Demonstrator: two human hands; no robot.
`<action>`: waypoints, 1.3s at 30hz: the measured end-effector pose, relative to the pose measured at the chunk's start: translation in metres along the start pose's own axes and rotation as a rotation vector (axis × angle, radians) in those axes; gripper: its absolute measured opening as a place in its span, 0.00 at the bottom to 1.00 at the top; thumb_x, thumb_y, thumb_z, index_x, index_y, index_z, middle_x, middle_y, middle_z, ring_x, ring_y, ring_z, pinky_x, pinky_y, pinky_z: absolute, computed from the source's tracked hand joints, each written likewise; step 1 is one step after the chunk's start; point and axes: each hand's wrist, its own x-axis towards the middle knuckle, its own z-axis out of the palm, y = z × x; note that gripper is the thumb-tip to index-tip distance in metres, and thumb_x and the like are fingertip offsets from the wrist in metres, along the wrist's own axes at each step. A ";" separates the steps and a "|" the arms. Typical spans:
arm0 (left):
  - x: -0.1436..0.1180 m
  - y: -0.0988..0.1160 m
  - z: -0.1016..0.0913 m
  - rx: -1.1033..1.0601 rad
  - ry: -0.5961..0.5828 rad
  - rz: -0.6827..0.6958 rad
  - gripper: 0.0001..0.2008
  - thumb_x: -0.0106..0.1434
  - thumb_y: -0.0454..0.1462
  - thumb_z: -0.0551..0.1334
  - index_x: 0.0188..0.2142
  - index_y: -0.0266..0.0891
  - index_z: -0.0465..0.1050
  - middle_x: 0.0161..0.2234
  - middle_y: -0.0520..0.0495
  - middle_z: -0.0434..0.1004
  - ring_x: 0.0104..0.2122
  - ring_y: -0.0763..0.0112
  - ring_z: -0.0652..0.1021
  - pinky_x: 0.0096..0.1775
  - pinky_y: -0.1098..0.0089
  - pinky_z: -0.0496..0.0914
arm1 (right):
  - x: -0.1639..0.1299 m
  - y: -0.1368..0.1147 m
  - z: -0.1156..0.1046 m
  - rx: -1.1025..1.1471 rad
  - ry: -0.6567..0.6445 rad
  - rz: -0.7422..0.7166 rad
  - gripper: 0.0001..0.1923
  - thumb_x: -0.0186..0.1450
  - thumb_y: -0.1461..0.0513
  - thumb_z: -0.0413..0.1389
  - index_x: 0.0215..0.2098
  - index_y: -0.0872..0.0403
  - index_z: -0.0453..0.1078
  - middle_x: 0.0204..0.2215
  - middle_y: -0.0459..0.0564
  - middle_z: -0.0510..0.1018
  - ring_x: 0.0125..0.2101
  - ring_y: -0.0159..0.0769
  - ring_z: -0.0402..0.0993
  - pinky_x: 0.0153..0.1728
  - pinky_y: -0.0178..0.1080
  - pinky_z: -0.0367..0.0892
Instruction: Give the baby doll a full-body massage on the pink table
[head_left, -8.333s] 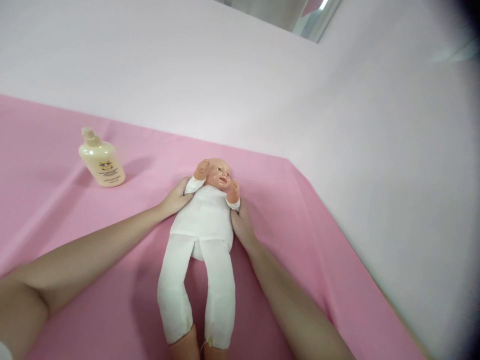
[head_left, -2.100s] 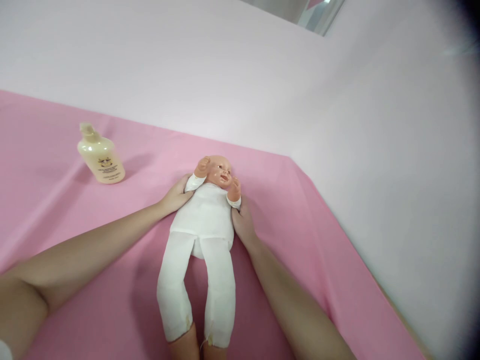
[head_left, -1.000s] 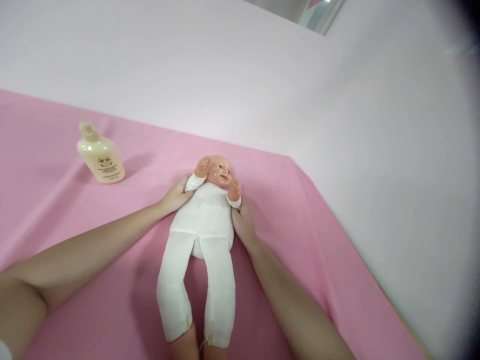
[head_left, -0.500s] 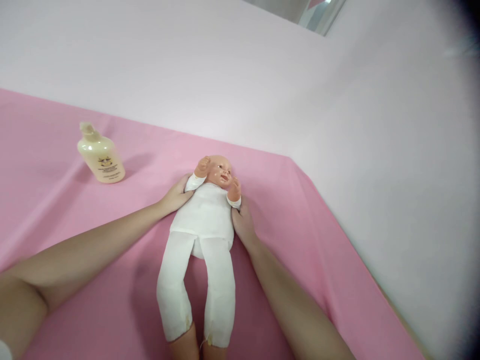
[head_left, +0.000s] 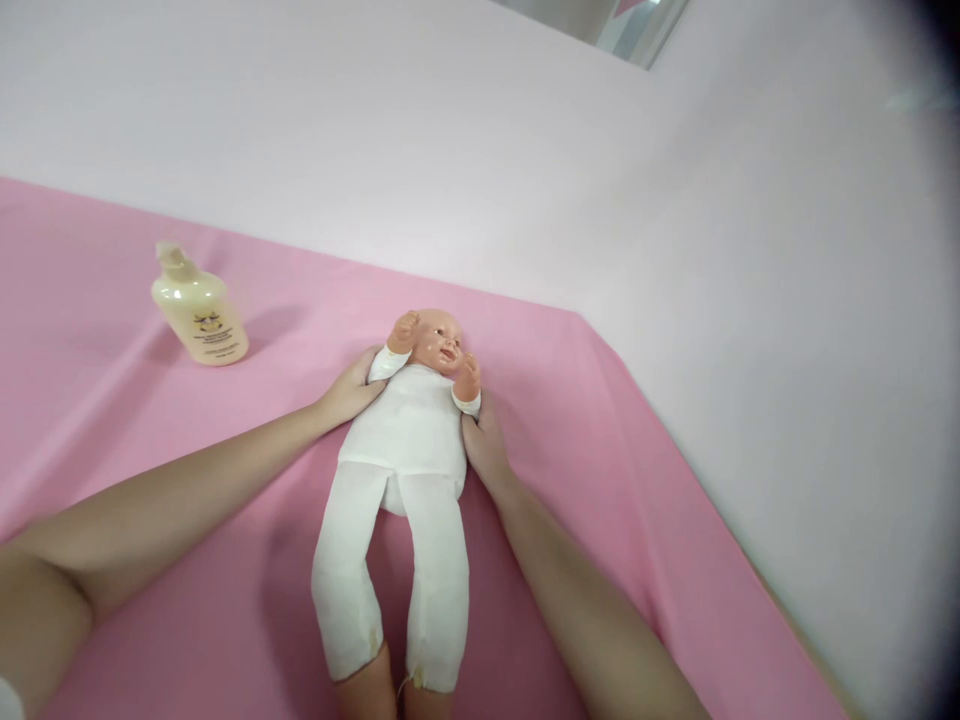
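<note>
- Lying face up on the pink cloth (head_left: 559, 480): the doll (head_left: 405, 420), white-bodied, forearms raised, feet out of sight.
- Left hand (head_left: 355, 390): holding the doll's flank below the arm, thumb in front; other fingers mostly hidden.
- Right hand (head_left: 486, 442): same hold, opposite flank.
- Progress, as judged: two-sided hold achieved; release not yet made.
- Pump bottle (head_left: 204, 318): standing well apart, untouched.

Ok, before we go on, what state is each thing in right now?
Doll: lying face up, arms raised, legs apart, feet out of frame.
Left hand: holding the doll's side, fingers partly hidden.
Right hand: holding the doll's other side, fingers partly hidden.
Bottle: upright, untouched.
Pink cloth: spread out, lightly creased.
</note>
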 end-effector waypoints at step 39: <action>-0.001 -0.001 0.000 -0.010 -0.009 -0.021 0.26 0.61 0.40 0.59 0.59 0.38 0.64 0.57 0.41 0.75 0.55 0.55 0.76 0.57 0.55 0.69 | 0.000 0.001 0.002 -0.013 0.015 -0.017 0.22 0.60 0.64 0.49 0.53 0.50 0.68 0.51 0.53 0.76 0.53 0.45 0.71 0.59 0.54 0.65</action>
